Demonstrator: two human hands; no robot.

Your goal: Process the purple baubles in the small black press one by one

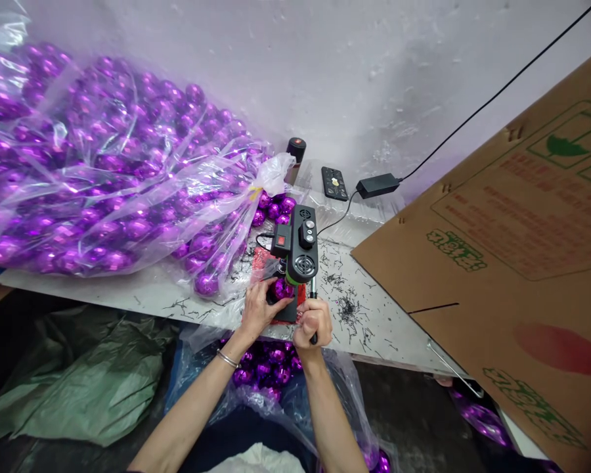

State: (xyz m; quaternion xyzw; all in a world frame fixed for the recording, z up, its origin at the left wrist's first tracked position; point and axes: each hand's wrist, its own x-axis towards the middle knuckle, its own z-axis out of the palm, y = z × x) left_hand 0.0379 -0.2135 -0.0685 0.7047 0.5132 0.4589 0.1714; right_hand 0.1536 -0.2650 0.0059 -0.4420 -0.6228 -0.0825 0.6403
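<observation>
A small black bench drill press [304, 243] with a red switch stands on the worktable. Under its head, my left hand [259, 306] pinches a shiny purple faceted ball [282, 288] between thumb and fingers. The ball sits over the machine's dark base [286, 311]; the tool tip above it cannot be made out. To the right of the base, my right hand [313, 324] is wrapped around the black-gripped metal lever [314, 338] of the machine. More purple balls [268, 368] lie in clear plastic on my lap, below my wrists.
A big clear bag [103, 164] of purple balls fills the table's left side. Black shavings [347, 305] litter the tabletop. Behind are a dark cylinder [296, 151], a phone [334, 183] and a power adapter [377, 186] with its cable. A cardboard box [473, 263] leans in from the right.
</observation>
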